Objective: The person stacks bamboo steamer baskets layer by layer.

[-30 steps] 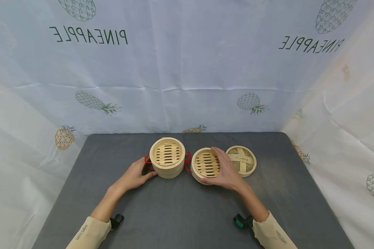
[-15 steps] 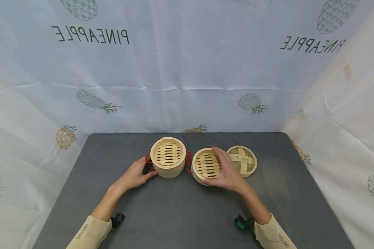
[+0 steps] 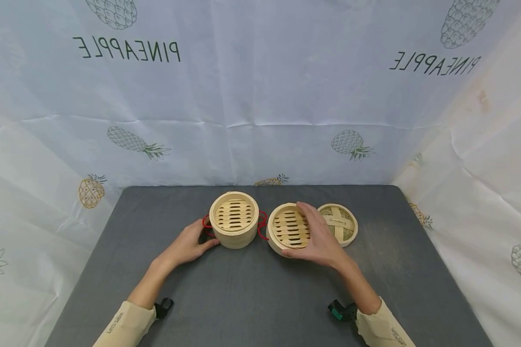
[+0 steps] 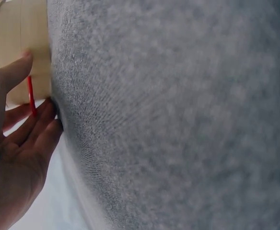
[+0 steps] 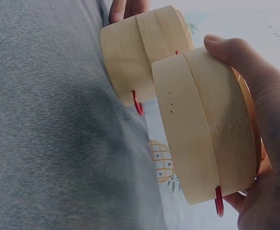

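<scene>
Head view shows two round bamboo steamer tiers side by side on the grey bench (image 3: 252, 294), near its far edge. The right hand (image 3: 319, 241) grasps the right steamer tier (image 3: 288, 229) from above and from its right side — thumb on the near wall, fingers curled over the far rim. This tier is a shallow ring of pale, smooth bent bamboo with a floor of flat slats and dark gaps between them. In the right wrist view its wall (image 5: 207, 129) shows two stacked bands with a fine grain, a short row of tiny pinholes, and a red cord loop at the lower edge; it appears tipped, but whether it is off the bench I cannot tell.

Just to its left stands the left steamer tier (image 3: 234, 219), taller, with the same slatted floor and red wire handles at both sides. The left hand (image 3: 188, 246) rests against its left wall with fingers relaxed and nearly straight, thumb touching the wood, as the left wrist view confirms (image 4: 15, 148).

Behind the right hand lies the woven lid (image 3: 340, 224), a flat disc of interlaced bamboo strips with a small handle strap. The bench surface looks like a matte, felt-like grey.
</scene>
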